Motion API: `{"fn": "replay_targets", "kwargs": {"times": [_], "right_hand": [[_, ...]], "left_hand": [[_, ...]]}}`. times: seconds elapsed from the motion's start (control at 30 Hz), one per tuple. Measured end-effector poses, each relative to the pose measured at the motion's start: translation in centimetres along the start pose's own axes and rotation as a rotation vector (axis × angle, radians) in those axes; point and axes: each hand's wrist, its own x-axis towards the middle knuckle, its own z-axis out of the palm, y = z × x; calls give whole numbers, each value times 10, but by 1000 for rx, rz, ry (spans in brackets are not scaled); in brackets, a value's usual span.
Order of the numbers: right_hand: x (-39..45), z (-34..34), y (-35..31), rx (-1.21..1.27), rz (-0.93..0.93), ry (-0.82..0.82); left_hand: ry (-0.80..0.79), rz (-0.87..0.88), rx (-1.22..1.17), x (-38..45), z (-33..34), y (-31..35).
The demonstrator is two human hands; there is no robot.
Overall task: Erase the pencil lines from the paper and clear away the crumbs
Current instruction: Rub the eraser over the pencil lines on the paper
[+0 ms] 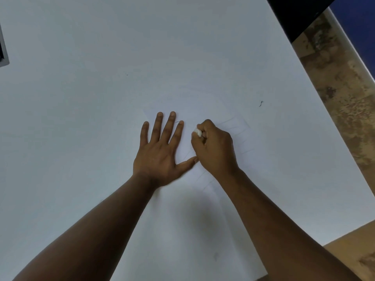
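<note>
Near the centre of the frame, a white eraser point(198, 132) pokes out from the curled fingers of the right hand point(215, 147), its tip down on the white paper point(182, 220). The paper lies on a white table point(81, 78), under both hands, with faint pencil lines point(237, 130) just right of the fist. The left hand point(160, 151) lies flat beside it, fingers spread, thumb tip touching the right hand. A dark crumb point(261, 103) sits on the table at right, well apart.
</note>
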Motion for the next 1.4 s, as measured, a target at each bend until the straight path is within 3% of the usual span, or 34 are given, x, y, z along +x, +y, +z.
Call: {"fn": "replay_targets", "kwargs": {"times": [0.17, 0.23, 0.3, 0.43, 0.63, 0.73, 0.9, 1.1, 1.23, 1.4], "right_hand": [[6, -1, 4, -236, -159, 13], [20, -18, 26, -298, -74, 93], [31, -37, 49, -258, -22, 182], [33, -39, 50, -145, -18, 205], [2, 1, 9, -207, -176, -7], [20, -16, 32, -288, -100, 82], [35, -36, 51, -197, -51, 191], [12, -1, 12, -196, -148, -15], [38, -22, 43, -400, -100, 231], [48, -38, 55, -220, 8, 190]], "left_hand": [[-13, -6, 5, 0, -2, 1], [-30, -12, 3, 0, -2, 2], [-26, -14, -4, 0, -3, 2], [-22, -13, -6, -1, -3, 2], [-15, -9, 1, 0, -2, 2], [-27, -13, -4, 1, -3, 2], [-14, -13, -15, 0, -4, 1], [-10, -13, -14, 0, -2, 1], [-12, -14, -20, 0, -3, 3], [-19, -18, -24, 0, -4, 1]]}}
